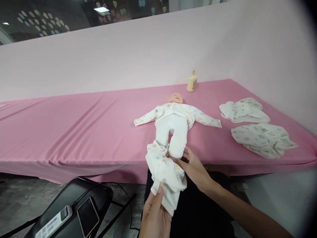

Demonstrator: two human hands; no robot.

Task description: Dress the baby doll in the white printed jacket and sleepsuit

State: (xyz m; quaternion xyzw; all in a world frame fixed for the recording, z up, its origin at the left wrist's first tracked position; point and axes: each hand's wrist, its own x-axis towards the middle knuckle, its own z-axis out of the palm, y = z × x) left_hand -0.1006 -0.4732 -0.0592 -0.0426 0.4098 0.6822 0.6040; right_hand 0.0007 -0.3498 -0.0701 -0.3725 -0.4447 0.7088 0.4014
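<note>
A baby doll (173,122) lies on its back on the pink-covered table, legs toward me. It wears a white patterned top with the arms spread wide, and its legs are plain white. Small baby pants (164,170), white with little prints, are bunched around the end of the leg on the left and hang over the table edge. My left hand (156,215) pinches the pants' lower end between thumb and fingers. At the other leg's foot, my right hand (194,167) is closed around the foot, its thumb by the pants and its fingertips partly hidden.
Two folded printed baby garments (245,110) (264,138) lie on the right of the pink cloth (94,132). A cream pump bottle (192,82) stands near the wall. At lower left, a black folding chair (101,195) bears a phone (88,216) and a white device (54,223) with a cable.
</note>
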